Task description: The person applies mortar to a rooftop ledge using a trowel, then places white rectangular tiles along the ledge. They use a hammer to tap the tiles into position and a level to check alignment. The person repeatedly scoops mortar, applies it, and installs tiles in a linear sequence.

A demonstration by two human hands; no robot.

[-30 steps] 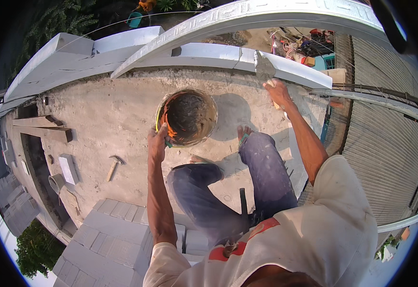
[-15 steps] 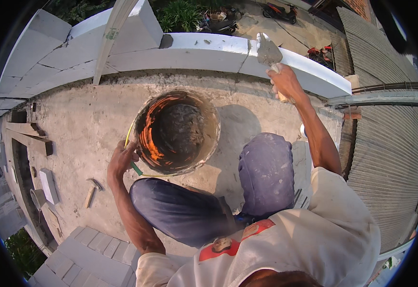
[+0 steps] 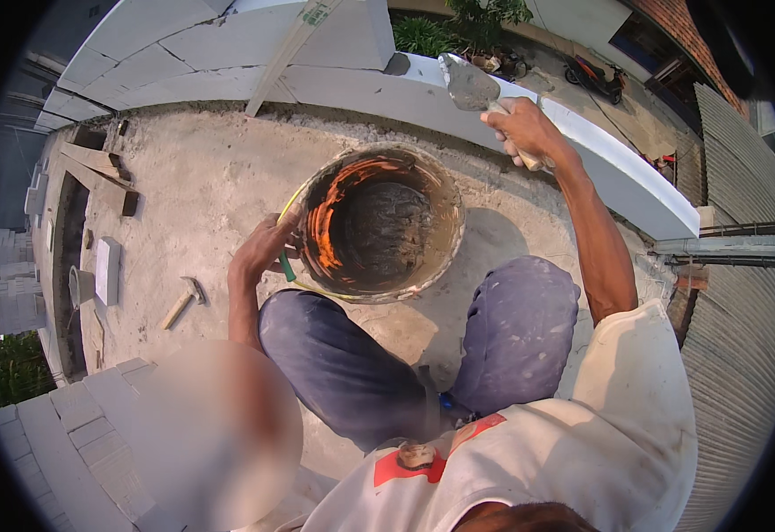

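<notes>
My right hand [image 3: 529,133] grips the wooden handle of a trowel [image 3: 471,86]. Its blade, smeared with grey mortar, is over the top of a low white block wall [image 3: 574,120]. Near my knees stands a round bucket [image 3: 323,232] with an orange inside, partly coated, and wet grey mortar [image 3: 389,222] in the bottom. My left hand [image 3: 267,246] is closed at the bucket's left rim, beside its thin yellow handle with a green grip [image 3: 287,267]. Some left fingers are hidden.
A hammer [image 3: 183,302] and a white block [image 3: 108,271] lie on the concrete floor to the left, with wooden boards [image 3: 102,176] farther off. Stacked blocks [image 3: 77,412] fill the lower left. A pale upright strip [image 3: 288,55] leans on the wall. Corrugated roofing [image 3: 747,319] lies right.
The view has turned, so the bucket and wall sit farther right. My right hand has carried the trowel leftward along the wall top. My left hand stays at the bucket's rim.
</notes>
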